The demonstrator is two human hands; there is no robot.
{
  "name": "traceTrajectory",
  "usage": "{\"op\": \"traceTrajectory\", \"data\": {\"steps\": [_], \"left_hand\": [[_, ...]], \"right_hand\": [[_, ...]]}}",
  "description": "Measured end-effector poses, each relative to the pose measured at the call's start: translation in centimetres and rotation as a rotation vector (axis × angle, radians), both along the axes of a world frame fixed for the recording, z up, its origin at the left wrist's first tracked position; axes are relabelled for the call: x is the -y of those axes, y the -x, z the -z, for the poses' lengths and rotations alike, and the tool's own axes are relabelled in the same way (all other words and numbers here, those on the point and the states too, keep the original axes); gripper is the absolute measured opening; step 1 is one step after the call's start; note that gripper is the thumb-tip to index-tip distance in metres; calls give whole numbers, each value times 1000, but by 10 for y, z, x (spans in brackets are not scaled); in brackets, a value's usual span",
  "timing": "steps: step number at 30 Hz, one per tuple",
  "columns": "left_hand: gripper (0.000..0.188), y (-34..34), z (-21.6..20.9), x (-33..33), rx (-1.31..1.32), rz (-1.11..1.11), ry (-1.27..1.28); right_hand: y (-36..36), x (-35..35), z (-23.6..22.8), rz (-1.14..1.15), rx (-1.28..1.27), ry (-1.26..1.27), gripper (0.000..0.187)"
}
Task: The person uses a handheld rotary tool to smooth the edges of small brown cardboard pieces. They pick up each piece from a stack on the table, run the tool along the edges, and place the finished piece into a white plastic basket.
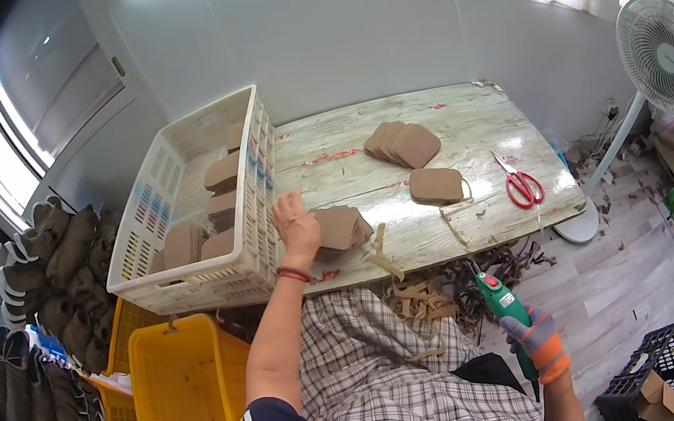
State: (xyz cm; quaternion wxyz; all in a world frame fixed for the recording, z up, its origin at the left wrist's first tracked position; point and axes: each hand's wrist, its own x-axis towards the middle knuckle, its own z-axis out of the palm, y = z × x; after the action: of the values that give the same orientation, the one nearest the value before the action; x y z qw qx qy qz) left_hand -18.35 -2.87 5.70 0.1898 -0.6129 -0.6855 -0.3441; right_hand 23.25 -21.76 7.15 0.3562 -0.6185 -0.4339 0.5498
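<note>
My left hand [297, 227] is bare, with a red band at the wrist. It rests at the left side of a stack of brown rounded pads [338, 230] on the table's near edge, its fingers stretched forward beside the crate. In my right hand [539, 342], which wears a grey and orange glove, is a green handheld power tool [501, 301] with a red button. Its thin metal tip points up toward the table edge. Further back lie a fanned stack of brown pads [403, 144] and a smaller pile [437, 185].
A white plastic crate [261, 262] holding brown pads stands on the table's left [317, 139]. Red-handled scissors [520, 184] lie at the right. Brown trimmings [421, 298] hang at the front edge. Yellow bins [181, 394], a fan [665, 57] and a black crate [644, 369] surround me.
</note>
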Motion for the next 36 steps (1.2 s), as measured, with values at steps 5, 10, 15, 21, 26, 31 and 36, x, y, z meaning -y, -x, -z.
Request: {"op": "traceTrajectory", "data": {"steps": [5, 10, 15, 21, 26, 31, 36], "left_hand": [[38, -107, 7, -61, -167, 473, 20], [46, -164, 47, -119, -177, 580, 353], [40, -172, 71, -110, -120, 521, 325], [56, -147, 46, -19, 307, 431, 307], [41, -140, 48, -5, 515, 379, 254], [27, -149, 51, 6, 1094, 519, 234], [16, -167, 39, 5, 2012, 670, 15]], "right_hand": [[1, -4, 12, 42, 48, 33, 39], [2, -10, 22, 34, 51, 55, 40], [4, -12, 23, 81, 27, 102, 39], [7, -23, 38, 93, 56, 68, 40], [21, -40, 33, 103, -2, 94, 39], [30, -50, 28, 105, 43, 93, 39], [49, -59, -3, 118, 118, 65, 37]]}}
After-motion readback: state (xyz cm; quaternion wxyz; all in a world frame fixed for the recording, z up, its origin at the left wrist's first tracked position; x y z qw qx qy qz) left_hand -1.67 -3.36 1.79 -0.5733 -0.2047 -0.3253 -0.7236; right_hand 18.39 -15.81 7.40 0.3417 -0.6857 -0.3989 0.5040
